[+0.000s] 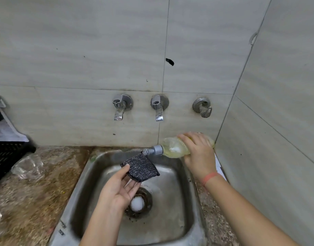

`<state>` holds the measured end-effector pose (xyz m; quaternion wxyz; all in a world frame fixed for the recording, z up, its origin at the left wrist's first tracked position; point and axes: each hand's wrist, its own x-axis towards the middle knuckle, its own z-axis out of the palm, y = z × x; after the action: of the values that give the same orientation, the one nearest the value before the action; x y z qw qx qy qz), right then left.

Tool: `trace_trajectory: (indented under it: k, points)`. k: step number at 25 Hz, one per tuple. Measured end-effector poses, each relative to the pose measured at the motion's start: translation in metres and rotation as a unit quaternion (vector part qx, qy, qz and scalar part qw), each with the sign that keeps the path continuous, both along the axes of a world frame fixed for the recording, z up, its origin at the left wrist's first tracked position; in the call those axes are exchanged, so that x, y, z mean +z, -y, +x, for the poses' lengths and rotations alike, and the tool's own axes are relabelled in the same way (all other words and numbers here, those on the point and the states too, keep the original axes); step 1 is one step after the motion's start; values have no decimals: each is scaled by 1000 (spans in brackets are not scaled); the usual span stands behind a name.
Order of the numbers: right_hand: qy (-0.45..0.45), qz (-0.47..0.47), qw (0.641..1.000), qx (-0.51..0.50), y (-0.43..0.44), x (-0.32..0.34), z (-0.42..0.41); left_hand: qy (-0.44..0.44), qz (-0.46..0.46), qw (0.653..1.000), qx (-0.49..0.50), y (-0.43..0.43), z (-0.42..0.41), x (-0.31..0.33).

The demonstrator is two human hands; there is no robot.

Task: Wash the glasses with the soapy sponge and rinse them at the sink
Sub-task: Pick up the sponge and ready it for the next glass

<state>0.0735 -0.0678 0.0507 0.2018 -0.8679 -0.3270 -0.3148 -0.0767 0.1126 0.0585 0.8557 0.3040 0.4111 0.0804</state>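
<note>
Left hand pinching coarse dark sponge, right hand fingers gripping crinkled plastic bottle — steel sink.

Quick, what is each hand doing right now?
Left hand: holds the dark sponge, thumb on top.
Right hand: grips the plastic bottle, nozzle tipped toward the sponge.

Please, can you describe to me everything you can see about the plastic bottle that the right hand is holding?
The bottle is clear, crinkled plastic, partly filled with pale yellow liquid, with a grey cap ending in a small nozzle. It lies nearly horizontal, nozzle pointing left. The right hand grips its body from above. It hangs over the back right corner of the steel sink, nozzle at the upper corner of the dark sponge; whether they touch is unclear.
</note>
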Motion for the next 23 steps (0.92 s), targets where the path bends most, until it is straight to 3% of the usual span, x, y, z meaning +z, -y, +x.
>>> trace_trajectory:
  k: [11, 23]
  points:
    - [103, -81, 989, 62, -12, 47, 12, 15, -5, 1000, -6, 1, -4, 5]
    - [162, -84, 981, 69, -18, 68, 20, 18, -4, 1000, -6, 2, -2, 3]
